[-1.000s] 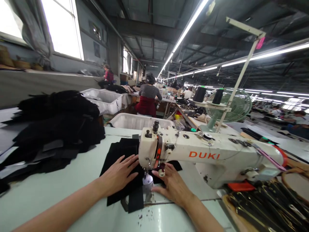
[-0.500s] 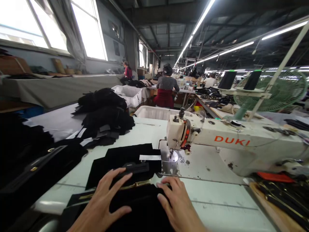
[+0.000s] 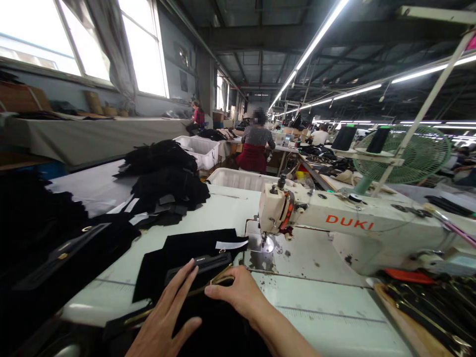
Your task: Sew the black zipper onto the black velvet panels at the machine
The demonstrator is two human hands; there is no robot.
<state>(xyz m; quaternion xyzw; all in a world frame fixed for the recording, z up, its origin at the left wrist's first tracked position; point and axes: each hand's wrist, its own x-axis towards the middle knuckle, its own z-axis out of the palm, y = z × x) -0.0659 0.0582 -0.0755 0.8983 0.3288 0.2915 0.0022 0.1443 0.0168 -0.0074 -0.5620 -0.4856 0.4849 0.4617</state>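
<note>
A black fabric piece (image 3: 156,265) with a white strip (image 3: 231,245) and a dark label patch (image 3: 208,263) lies on the pale table, left of the needle of the sewing machine (image 3: 316,208). My left hand (image 3: 171,307) rests on the black fabric with its fingers spread. Beside it, my right hand (image 3: 238,292) pinches the gold-toothed zipper (image 3: 223,280), whose end curves up at the fingers. More zipper runs out to the left beneath my left hand.
Stacks of black fabric (image 3: 159,168) stand at the left. White bins (image 3: 238,178) sit behind the table. Zippers lie on a wooden board (image 3: 394,312) at the right. A green fan (image 3: 405,153) and a seated person (image 3: 256,139) are farther back.
My right hand has moved left and closed on the zipper, which now bends upward. The white strip curls up at its right end. The view has shifted slightly.
</note>
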